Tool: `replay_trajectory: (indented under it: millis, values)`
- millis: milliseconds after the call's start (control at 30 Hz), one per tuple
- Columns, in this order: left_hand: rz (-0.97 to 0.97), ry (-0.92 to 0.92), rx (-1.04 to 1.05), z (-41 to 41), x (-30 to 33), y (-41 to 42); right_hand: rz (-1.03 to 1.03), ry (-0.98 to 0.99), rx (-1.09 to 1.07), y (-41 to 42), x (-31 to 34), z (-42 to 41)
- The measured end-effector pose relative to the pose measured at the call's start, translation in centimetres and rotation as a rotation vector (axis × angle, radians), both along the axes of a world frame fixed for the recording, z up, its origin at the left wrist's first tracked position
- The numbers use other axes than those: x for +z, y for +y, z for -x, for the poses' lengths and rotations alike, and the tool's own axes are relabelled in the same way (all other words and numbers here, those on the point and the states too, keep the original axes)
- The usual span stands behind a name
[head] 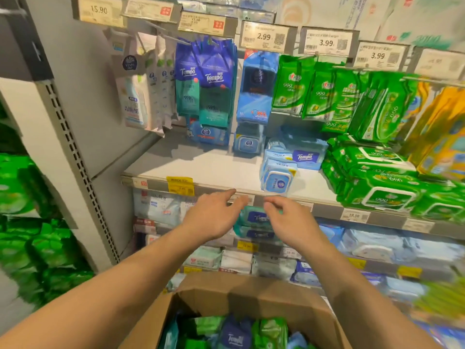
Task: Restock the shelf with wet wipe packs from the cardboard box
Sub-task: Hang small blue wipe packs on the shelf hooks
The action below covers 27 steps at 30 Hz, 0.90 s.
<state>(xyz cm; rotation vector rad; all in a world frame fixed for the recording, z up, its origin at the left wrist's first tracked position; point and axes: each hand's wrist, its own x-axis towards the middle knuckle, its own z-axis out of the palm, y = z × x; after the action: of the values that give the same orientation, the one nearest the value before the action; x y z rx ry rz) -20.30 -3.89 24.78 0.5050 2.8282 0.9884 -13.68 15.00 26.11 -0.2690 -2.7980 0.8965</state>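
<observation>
Both hands are reaching toward the shelf edge [324, 200], the left hand [214, 217] and right hand [289, 222] apart, open and empty, while the soft, light, probably slippery Tempo wet wipe packs [235, 335] are waiting in the cardboard box [251, 293] below, best pinched across their flat sides.

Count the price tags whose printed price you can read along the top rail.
4: 15.90 far left, 2.99 centre, then two 3.99 tags rightward. Other tags are blurred.
</observation>
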Motion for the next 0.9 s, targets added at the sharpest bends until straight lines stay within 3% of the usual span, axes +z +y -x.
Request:
replay_trajectory:
  millis: [200, 367, 633, 900]
  values:
    - [0.067, 0.026, -0.078, -4.2, -3.4, -0.7, -0.056, -0.148, -0.003, 0.3, -2.6, -4.7]
    - [0.094, 0.005, -0.114, -7.4, -6.3, -1.3, -0.021, -0.144, -0.01, 0.5, -5.8, -8.3]
    - [-0.04, -0.114, -0.039, -12.1, -10.1, -1.9, 0.108, -0.275, -0.03, 0.6, -10.7, -12.9]
    - [-0.105, -0.234, 0.017, -15.6, -14.8, -4.0, 0.094, -0.333, -0.051, 1.3, -13.6, -16.9]
